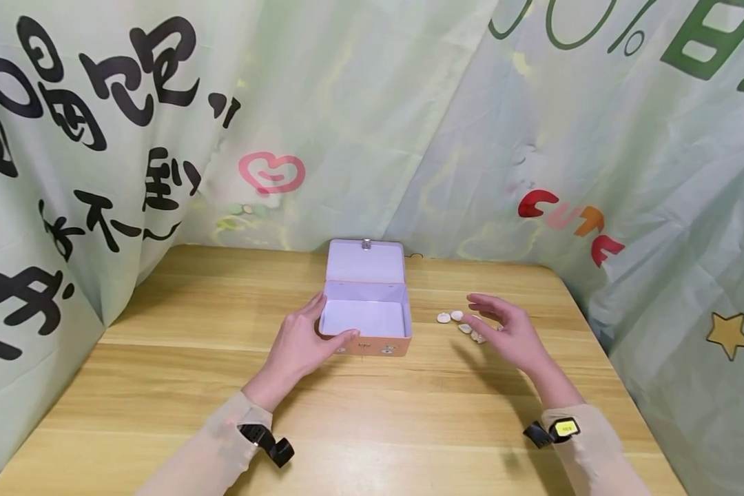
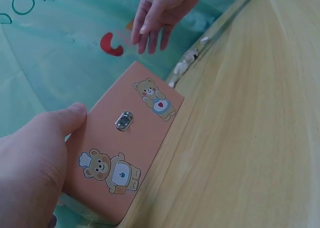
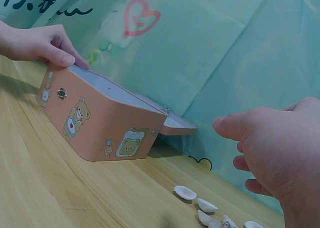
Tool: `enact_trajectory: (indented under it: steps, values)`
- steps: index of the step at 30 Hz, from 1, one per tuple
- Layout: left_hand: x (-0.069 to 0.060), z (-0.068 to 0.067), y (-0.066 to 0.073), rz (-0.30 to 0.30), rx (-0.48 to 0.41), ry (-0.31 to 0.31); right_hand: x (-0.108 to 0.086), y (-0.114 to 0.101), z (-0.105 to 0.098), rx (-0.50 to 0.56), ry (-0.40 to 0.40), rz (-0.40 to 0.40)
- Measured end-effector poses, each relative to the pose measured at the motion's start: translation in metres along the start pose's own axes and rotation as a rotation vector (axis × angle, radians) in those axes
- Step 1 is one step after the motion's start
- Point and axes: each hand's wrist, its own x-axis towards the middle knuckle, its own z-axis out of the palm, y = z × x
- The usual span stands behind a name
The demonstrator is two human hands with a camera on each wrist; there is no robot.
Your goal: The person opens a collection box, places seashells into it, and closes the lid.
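Observation:
An orange tin box with bear pictures and a pale purple inside [image 1: 364,317] stands on the table with its lid [image 1: 366,262] raised at the back; nothing shows inside. My left hand [image 1: 304,343] grips its left front corner, thumb on the front rim. In the left wrist view the box front [image 2: 125,143] has a metal clasp. Several white shells [image 1: 443,317] lie to the right of the box. Just over them, my right hand [image 1: 508,332] hovers with fingers spread and slightly bent, holding nothing. The right wrist view shows shells [image 3: 185,192] below the right hand [image 3: 275,143].
The wooden table [image 1: 372,427] reaches back to a printed cloth curtain [image 1: 372,124], which also hangs along both sides. A thin dark outline shape [image 1: 414,255] shows at the table's back edge, right of the lid.

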Motion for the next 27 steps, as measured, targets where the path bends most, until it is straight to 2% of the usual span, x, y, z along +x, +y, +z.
enact_trajectory:
  steps: [4, 10, 18, 27]
  values:
    - [0.0, 0.001, 0.0, -0.016, 0.0, 0.013, -0.002, -0.001, -0.003, 0.015, 0.009, -0.017]
    - [0.001, 0.0, 0.001, -0.01, -0.007, 0.018, -0.003, 0.004, -0.01, -0.004, 0.027, -0.03]
    - [0.002, -0.001, -0.001, 0.007, -0.013, 0.018, -0.002, 0.013, -0.018, -0.035, 0.031, -0.008]
    - [0.002, 0.0, 0.0, -0.015, -0.034, 0.011, -0.006, 0.036, -0.03, -0.093, 0.06, 0.04]
